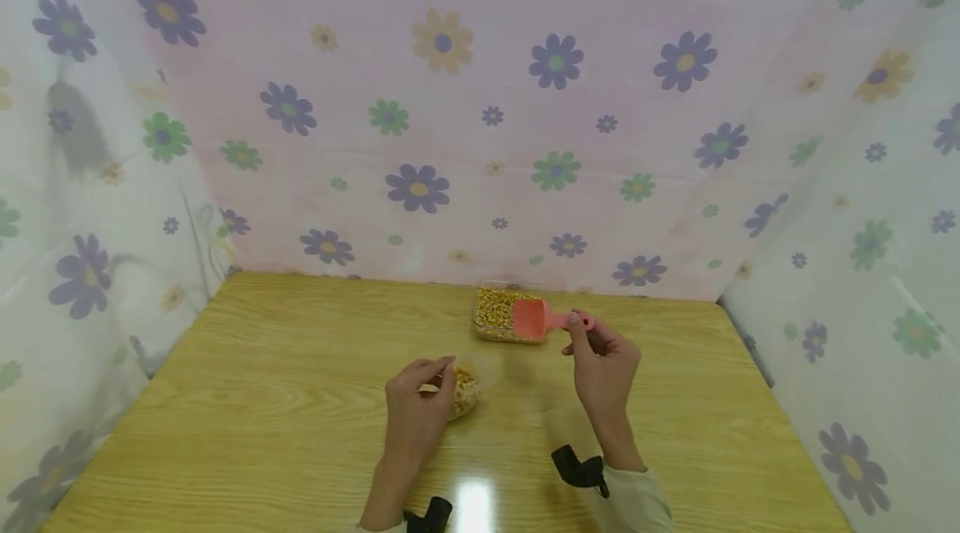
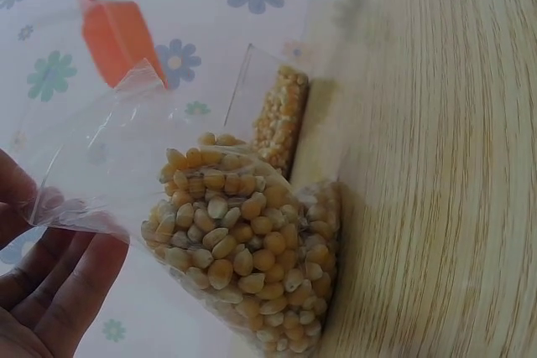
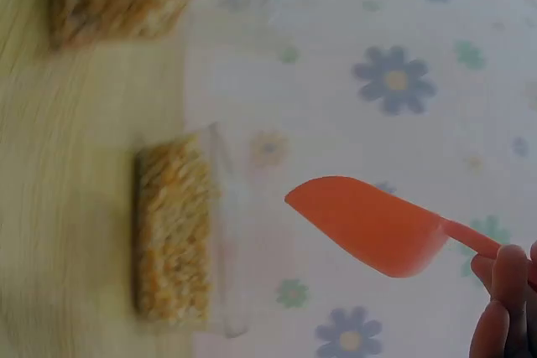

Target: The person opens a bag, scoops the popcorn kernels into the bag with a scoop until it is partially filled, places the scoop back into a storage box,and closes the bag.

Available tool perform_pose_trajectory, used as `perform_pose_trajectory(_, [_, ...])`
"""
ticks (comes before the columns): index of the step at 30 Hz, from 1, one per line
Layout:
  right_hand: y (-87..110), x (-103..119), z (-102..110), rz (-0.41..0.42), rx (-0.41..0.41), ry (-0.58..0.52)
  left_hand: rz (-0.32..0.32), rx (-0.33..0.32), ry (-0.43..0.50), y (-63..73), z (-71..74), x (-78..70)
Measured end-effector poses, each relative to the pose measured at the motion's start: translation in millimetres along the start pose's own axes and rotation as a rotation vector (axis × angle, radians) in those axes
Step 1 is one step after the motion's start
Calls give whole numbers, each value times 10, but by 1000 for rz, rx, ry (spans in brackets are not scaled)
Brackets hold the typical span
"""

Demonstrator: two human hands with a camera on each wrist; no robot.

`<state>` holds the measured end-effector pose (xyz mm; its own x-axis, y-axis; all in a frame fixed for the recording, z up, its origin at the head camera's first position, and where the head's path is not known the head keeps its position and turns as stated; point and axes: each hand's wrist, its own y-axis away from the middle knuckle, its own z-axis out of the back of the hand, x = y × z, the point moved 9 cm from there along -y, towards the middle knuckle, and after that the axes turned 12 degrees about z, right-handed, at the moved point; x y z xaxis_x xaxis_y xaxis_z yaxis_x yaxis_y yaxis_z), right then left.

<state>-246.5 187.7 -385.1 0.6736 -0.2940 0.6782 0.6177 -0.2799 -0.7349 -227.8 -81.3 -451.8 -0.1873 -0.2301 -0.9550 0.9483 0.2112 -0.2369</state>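
Observation:
My left hand [image 1: 420, 404] pinches the rim of a clear plastic bag [image 2: 101, 165] between thumb and fingers. Corn kernels [image 2: 243, 249] fill the lower part of this bag, which rests on the table. In my right hand [image 1: 607, 366] is the handle of a red-orange scoop [image 1: 531, 319], gripped between thumb and fingers. The scoop is held up in the air, and no kernels show on it in the right wrist view. Behind the bag stands a clear rectangular container [image 1: 510, 339] holding more corn kernels [image 3: 174, 232]; in the head view the scoop partly covers it.
All of this is on a wood-grain table [image 1: 285, 383]. A flower-patterned cloth [image 1: 450, 116] rises behind the table and along both sides. Dark wrist mounts [image 1: 579, 468] sit on both forearms.

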Motion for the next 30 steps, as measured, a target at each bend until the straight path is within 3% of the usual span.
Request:
perform_pose_trajectory(6, [-60,-243,-108,14,31,17,-19,-6,7,18,-7,3])
perform_pose_trajectory(12, [52,-739,-190,-10,37,49,-56,-27,12,27,16,-11])
perform_pose_trajectory(14, [70,-867,-225,-56,34,35,-63,-27,14,23,15,-17])
perform_pose_trajectory(22, [194,-1183,-410,-417,19,0,-55,-23,7,14,9,-21])
perform_pose_trajectory(30, [310,-1447,-339,-635,-55,18,-98,-36,-9,5,15,-46])
